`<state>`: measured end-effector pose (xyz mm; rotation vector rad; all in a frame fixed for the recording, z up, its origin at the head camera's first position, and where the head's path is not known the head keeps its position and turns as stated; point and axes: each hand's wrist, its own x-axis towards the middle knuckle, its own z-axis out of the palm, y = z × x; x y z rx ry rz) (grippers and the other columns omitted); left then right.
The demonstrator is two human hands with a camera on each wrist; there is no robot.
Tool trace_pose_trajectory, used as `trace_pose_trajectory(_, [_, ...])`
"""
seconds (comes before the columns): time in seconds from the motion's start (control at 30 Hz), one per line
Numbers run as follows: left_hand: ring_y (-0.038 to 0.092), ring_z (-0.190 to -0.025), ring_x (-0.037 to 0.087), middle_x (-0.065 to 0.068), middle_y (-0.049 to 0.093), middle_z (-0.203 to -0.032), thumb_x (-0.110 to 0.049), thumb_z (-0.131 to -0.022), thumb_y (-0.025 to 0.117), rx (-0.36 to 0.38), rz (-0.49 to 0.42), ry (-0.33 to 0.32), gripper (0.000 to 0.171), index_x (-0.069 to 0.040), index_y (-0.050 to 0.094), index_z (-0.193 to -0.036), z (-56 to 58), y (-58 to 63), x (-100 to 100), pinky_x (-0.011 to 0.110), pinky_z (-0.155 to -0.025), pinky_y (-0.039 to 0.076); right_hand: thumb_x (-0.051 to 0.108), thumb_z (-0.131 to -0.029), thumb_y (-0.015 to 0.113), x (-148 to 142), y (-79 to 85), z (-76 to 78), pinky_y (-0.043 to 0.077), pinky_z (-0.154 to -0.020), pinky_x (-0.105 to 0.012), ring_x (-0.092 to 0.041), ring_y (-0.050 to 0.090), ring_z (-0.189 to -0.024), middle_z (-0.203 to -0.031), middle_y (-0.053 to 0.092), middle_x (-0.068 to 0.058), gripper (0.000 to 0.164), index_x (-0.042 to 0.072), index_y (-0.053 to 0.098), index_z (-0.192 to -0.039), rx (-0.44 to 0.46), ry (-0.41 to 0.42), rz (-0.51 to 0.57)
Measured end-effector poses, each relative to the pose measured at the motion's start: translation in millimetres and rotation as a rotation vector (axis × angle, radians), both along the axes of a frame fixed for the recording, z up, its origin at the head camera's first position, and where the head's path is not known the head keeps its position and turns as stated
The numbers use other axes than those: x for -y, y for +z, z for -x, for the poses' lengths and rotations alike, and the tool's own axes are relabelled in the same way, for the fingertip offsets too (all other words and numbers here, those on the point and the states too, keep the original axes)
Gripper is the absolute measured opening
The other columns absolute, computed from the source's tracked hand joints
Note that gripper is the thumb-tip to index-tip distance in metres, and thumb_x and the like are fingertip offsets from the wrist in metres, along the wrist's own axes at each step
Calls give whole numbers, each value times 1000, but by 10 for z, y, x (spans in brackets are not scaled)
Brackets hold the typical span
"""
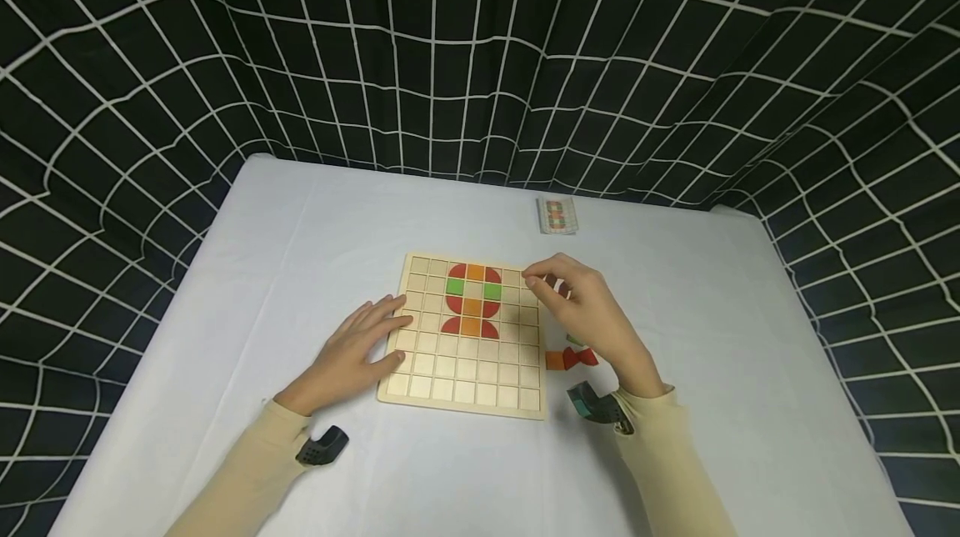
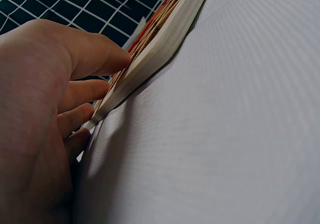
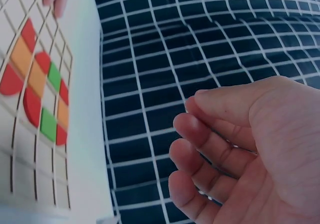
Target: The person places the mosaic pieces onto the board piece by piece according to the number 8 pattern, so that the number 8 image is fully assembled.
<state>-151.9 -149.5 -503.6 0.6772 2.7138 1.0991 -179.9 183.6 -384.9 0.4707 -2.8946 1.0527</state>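
A wooden grid board (image 1: 465,370) lies on the white table, with red, orange and green pieces set in its upper middle cells. Along its left edge rests my left hand (image 1: 352,353), fingers spread and fairly straight; the left wrist view shows the thumb (image 2: 112,57) against the rim. My right hand (image 1: 592,308) hovers by the board's upper right edge, fingers loosely bent. Its thumb (image 3: 225,102) and index finger come close together, and nothing shows between them. Beside the board lie an orange square (image 1: 554,360), red pieces (image 1: 583,357) and a green piece (image 1: 573,340), partly behind that hand.
A small stack of cards (image 1: 557,215) with a printed coloured pattern lies near the back of the table. Other red pieces (image 1: 564,288) show between the right hand's fingers. A black curtain with white grid lines (image 1: 465,62) surrounds the back and sides.
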Motion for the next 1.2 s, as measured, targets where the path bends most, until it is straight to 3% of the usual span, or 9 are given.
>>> trace_pose_trajectory(0.73, [21,-158,26,0,33,-166,-26,-95,68,9,1,6,55,-13,54,-146,-3,5,5,46,-133,12,13,-100,63,-523,-301,-72,53,-76,-29,-20,57,-87,-107,72,-7,20,6,73,-115,72,-139,-85])
trace_pose_trajectory(1.0, [21,-158,25,0,32,-167,-26,-95,68,13,2,4,54,-13,54,-146,-3,4,-2,45,-133,11,9,-98,64,-670,-444,-90,51,-66,-24,-22,57,-85,-100,69,-8,18,6,73,-114,86,-165,-114])
trace_pose_trajectory(1.2, [20,-158,26,0,32,-167,-25,-95,68,14,-5,4,54,-13,54,-146,-4,0,-7,46,-133,11,10,-103,54,-735,-545,-94,50,-68,-26,-25,55,-90,-112,66,-13,25,4,69,-122,166,-192,-142])
